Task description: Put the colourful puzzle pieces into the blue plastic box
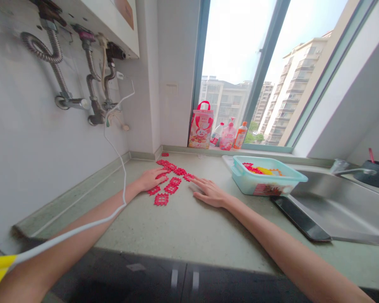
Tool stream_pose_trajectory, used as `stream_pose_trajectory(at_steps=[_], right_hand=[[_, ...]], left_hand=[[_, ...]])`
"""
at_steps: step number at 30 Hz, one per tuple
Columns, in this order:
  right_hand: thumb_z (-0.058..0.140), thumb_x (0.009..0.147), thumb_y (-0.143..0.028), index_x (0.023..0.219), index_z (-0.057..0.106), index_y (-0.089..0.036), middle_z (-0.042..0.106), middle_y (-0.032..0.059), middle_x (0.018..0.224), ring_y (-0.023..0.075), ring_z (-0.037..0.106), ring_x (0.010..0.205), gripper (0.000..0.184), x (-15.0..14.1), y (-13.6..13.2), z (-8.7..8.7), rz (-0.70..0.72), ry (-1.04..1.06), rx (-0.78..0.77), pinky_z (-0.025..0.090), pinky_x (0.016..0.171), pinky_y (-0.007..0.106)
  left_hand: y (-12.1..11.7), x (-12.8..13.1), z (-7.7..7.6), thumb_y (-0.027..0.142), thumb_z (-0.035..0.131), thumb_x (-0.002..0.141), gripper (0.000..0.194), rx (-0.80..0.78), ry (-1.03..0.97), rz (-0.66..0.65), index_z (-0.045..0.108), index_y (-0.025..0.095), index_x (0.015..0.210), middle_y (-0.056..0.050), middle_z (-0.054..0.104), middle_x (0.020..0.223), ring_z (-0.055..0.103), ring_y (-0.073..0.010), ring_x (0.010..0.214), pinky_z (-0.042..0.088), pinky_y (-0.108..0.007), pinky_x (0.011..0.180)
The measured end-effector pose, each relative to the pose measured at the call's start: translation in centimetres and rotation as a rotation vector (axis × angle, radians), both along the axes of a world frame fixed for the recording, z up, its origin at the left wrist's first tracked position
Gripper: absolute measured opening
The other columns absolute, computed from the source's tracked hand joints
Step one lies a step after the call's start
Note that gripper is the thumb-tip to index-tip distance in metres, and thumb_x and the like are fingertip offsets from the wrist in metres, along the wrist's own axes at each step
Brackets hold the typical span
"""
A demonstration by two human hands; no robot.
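Observation:
Several flat red plastic grid pieces (170, 181) lie scattered on the pale green countertop (183, 227). My left hand (151, 179) lies flat on the counter with fingers stretched out, its fingertips resting on the red pieces. My right hand (210, 192) also lies flat and open, fingers spread, its fingertips touching the rightmost red piece (188, 176). Neither hand holds anything. A light blue plastic tub (265, 183) to the right of my right hand contains more red, yellow and orange pieces.
A steel sink (341, 206) with a tap (350, 171) lies at the right. On the window sill stand a pink bag (201, 126) and bottles (230, 135). Pipes (91, 80) hang on the left wall. A white cable (120, 168) crosses my left arm.

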State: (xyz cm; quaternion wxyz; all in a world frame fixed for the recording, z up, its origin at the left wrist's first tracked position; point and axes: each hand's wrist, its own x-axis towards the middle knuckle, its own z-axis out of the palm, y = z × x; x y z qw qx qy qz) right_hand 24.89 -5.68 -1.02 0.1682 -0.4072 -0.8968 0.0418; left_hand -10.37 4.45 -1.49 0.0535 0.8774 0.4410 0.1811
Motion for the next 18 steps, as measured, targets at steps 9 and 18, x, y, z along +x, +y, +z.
stream_pose_trajectory(at_steps=[9,18], right_hand=[[0.050,0.106,-0.048,0.155,0.052,-0.022,0.064,0.0161,0.139,0.0308,0.058,0.131,0.056,0.8,1.2,-0.3,-0.083,0.001,0.096,0.042,0.115,0.049],[0.064,0.100,-0.038,0.116,0.078,-0.027,0.073,0.0096,0.124,0.0255,0.069,0.115,0.023,2.8,2.5,-0.8,-0.104,0.139,0.057,0.051,0.104,0.041]], left_hand=[[-2.2,1.9,1.1,0.070,0.053,0.097,0.070,-0.043,0.054,-0.111,0.059,0.026,0.151,-0.010,0.047,0.163,0.046,-0.0335,0.147,0.033,-0.045,0.125],[-4.5,3.3,1.8,0.060,0.065,0.095,0.067,-0.140,-0.060,-0.293,0.055,0.025,0.151,-0.010,0.051,0.160,0.044,-0.0311,0.149,0.034,-0.045,0.125]])
